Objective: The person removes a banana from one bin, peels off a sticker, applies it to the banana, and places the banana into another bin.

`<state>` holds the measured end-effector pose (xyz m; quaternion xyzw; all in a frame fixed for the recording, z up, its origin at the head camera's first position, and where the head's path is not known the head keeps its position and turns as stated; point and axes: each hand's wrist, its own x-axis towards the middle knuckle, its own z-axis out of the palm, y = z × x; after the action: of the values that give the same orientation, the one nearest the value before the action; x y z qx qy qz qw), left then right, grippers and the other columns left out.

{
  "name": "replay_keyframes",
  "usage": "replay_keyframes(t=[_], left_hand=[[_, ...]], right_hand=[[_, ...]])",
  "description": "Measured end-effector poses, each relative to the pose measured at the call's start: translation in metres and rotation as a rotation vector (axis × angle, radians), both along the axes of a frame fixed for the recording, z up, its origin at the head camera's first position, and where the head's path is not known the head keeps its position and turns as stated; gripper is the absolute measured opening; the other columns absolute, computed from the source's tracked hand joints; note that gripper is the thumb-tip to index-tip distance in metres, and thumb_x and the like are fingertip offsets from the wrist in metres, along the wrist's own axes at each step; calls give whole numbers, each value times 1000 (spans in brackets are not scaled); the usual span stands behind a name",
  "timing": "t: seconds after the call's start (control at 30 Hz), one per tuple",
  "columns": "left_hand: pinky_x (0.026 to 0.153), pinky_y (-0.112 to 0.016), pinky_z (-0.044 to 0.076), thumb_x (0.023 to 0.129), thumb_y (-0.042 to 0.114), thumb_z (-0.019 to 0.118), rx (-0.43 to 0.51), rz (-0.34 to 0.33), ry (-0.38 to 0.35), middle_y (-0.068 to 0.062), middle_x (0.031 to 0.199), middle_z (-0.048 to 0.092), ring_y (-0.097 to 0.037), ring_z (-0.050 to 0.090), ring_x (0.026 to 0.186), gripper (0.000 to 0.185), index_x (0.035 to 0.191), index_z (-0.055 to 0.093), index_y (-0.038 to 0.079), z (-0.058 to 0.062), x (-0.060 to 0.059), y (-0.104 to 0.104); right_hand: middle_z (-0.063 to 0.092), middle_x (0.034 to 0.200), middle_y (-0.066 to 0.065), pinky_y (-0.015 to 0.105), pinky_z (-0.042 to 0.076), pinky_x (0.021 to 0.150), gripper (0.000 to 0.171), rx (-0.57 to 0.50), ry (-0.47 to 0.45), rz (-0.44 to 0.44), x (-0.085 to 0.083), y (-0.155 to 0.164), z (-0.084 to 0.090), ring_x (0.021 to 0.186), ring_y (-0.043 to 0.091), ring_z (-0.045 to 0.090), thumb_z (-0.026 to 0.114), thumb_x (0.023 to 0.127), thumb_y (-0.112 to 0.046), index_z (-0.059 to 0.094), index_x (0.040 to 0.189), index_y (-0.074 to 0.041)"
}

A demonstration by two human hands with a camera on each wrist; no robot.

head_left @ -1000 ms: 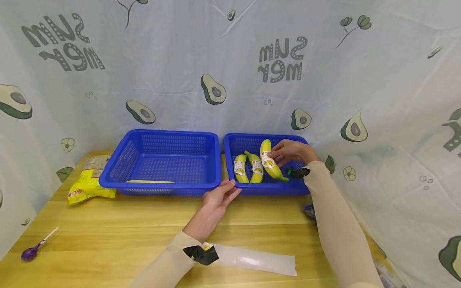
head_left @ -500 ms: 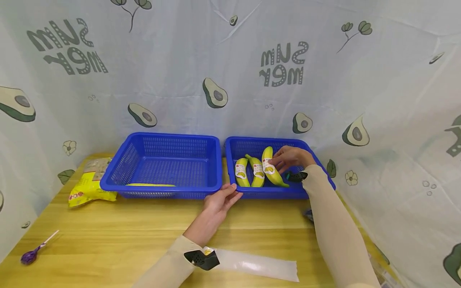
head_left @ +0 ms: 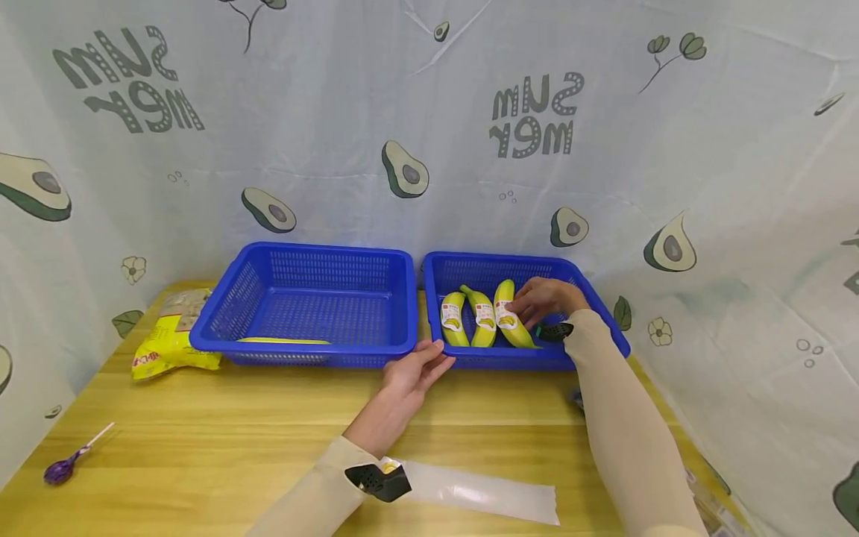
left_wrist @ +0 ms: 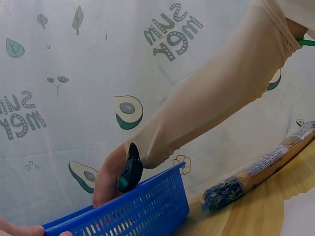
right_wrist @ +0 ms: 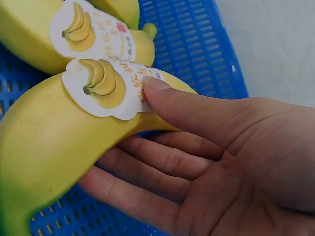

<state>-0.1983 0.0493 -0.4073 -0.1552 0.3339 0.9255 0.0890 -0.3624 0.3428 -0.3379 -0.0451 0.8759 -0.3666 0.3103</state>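
From head height we look forward and down at two blue baskets (head_left: pixel 403 313). Our left wrist view looks sideways, low across the table. Our right wrist view sits very close over a banana (right_wrist: pixel 59 142). All show the right-hand basket (left_wrist: pixel 142 211).

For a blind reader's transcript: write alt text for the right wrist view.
A right hand holds a yellow banana from below, thumb pressed on its white label, over a blue mesh basket. A second labelled banana lies just behind it.
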Motion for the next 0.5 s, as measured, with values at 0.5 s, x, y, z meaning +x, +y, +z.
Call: replay_keyframes(t=[0.5], left_hand=[[92, -44, 65, 95, -16, 70, 7, 14, -19, -12, 89, 70, -19, 74, 75, 14, 106, 65, -8, -2, -3, 1]], right_hand=[[76, 115, 14, 48, 61, 103, 38, 24, -46, 25, -4, 5, -15, 108, 29, 73, 65, 110, -19, 67, 130, 13]])
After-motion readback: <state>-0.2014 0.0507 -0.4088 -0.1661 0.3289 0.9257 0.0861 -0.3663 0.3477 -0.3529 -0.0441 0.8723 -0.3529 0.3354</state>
